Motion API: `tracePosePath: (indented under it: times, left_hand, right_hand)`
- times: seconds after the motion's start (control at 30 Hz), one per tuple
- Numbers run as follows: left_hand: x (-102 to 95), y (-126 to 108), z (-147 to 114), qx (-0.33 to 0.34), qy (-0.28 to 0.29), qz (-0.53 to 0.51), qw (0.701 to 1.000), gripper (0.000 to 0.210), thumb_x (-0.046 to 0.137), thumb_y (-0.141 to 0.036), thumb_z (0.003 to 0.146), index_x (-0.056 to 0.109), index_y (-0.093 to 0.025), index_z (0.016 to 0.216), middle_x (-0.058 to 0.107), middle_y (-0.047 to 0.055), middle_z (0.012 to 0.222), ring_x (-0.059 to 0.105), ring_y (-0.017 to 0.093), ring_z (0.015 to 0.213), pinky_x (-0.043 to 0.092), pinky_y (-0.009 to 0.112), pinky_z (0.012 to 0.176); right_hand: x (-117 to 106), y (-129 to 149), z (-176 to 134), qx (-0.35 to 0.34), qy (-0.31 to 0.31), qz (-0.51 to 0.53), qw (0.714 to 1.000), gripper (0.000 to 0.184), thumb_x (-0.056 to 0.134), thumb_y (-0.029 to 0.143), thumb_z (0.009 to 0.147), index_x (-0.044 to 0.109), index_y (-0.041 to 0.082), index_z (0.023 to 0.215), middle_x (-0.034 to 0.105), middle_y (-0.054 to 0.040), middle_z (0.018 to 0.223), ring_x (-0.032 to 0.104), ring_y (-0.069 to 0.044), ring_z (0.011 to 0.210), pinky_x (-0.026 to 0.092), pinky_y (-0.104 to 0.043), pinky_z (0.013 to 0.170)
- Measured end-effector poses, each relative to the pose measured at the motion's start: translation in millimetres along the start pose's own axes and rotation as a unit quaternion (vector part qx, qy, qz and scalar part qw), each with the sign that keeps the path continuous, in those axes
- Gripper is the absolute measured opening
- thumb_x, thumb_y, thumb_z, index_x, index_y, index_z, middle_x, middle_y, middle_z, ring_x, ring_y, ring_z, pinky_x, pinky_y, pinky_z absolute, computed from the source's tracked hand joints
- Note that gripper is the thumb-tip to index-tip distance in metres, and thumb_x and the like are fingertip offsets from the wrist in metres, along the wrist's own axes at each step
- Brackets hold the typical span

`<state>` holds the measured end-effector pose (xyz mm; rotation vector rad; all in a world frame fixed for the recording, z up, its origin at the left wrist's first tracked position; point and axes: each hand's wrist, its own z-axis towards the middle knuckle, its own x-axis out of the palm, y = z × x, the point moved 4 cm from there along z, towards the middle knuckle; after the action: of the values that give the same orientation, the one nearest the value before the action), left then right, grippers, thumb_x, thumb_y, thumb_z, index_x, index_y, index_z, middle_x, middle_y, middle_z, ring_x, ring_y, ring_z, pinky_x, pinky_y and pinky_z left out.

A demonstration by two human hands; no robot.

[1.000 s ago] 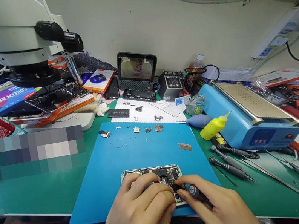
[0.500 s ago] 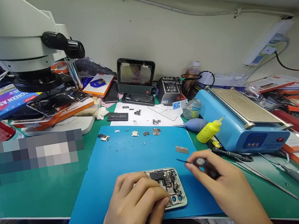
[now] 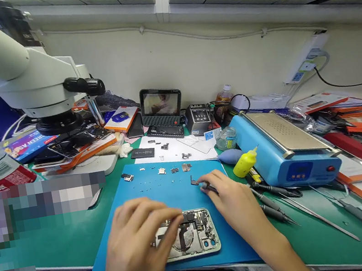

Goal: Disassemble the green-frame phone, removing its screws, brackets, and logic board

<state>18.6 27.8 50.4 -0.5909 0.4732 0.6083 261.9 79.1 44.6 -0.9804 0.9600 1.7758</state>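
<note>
My left hand (image 3: 143, 239) hovers over the left part of an opened phone (image 3: 203, 229), thumb and fingertips pinched together. Whatever is between them, if anything, is too small to make out. The phone's pale green frame, boards and two camera rings show at its right end. My right hand (image 3: 231, 198) is closed around a dark screwdriver (image 3: 209, 188), mostly hidden by the fingers. Just beyond its fingertips is a small dark phone part (image 3: 194, 181), at the mat's surface; I cannot tell whether the fingers touch it. Both hands are over the blue mat (image 3: 163, 194).
Small metal parts (image 3: 162, 171) and several screws lie on the mat's far half. A battery (image 3: 143, 153) rests by white paper. At right are a yellow bottle (image 3: 245, 164), blue heating plate (image 3: 294, 172) and tweezers (image 3: 319, 216). A microscope (image 3: 55, 91) stands left.
My left hand has lifted from the phone's camera end and moved left, uncovering more of its inside. My right hand has gone forward and left, bringing the small dark part farther across the mat.
</note>
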Motion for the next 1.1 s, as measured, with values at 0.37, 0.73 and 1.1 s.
tracePosePath:
  times: [0.37,0.73,1.1]
  left_hand:
    - [98.0,43.3,90.0,0.057,0.237,0.081,0.966,0.033,0.079,-0.040,0.112,0.075,-0.019,0.138,0.077,0.011,0.138,0.078,0.027,0.117,0.069,0.049,0.101]
    - [109.4,44.6,83.2,0.067,0.306,0.092,0.945,0.035,0.079,-0.040,0.112,0.074,-0.020,0.140,0.076,0.012,0.144,0.077,0.029,0.124,0.067,0.053,0.107]
    - [105.5,43.6,85.1,0.030,0.341,0.065,0.937,0.013,0.082,-0.028,0.110,0.091,-0.032,0.118,0.084,0.006,0.125,0.072,0.033,0.124,0.057,0.056,0.109]
  right_hand:
    - [-4.9,-15.4,-57.6,0.001,-0.113,0.050,0.992,0.023,0.054,0.018,0.113,0.074,0.027,0.117,0.085,-0.0002,0.106,0.084,-0.019,0.079,0.058,-0.029,0.062]
    - [-1.9,-14.4,-57.4,0.006,-0.111,0.048,0.993,0.025,0.053,0.013,0.112,0.073,0.027,0.118,0.087,0.0013,0.108,0.086,-0.019,0.078,0.055,-0.031,0.060]
    - [-2.3,-12.6,-58.8,-0.001,-0.122,0.045,0.992,0.027,0.051,0.012,0.113,0.073,0.026,0.118,0.086,0.0030,0.104,0.084,-0.018,0.073,0.054,-0.033,0.057]
